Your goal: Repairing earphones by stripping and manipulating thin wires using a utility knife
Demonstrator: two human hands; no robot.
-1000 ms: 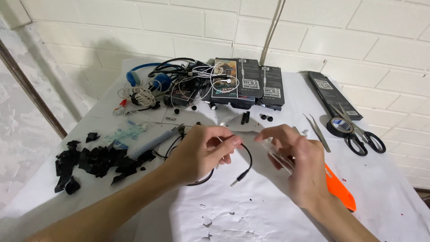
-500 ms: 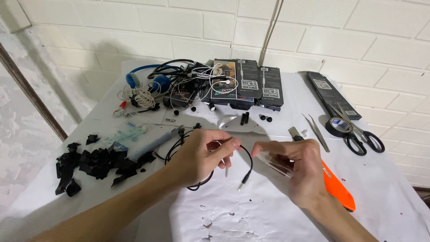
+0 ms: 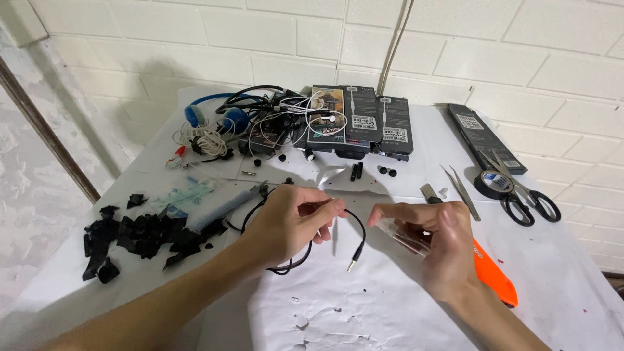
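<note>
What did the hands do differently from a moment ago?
The right hand moved away from the left hand, to the right, so they are now apart. The left hand still pinches the black cable, its plug hanging down. The scissors, tape roll and black scraps stayed put.

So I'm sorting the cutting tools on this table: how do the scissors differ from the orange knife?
The scissors are black-handled and lie far right beside the roll of tape, untouched. The orange knife is bright orange, lies nearer, and is partly hidden behind the right hand. The scissors show two loop handles; the knife is one straight body. Both lie flat on the white table.
</note>
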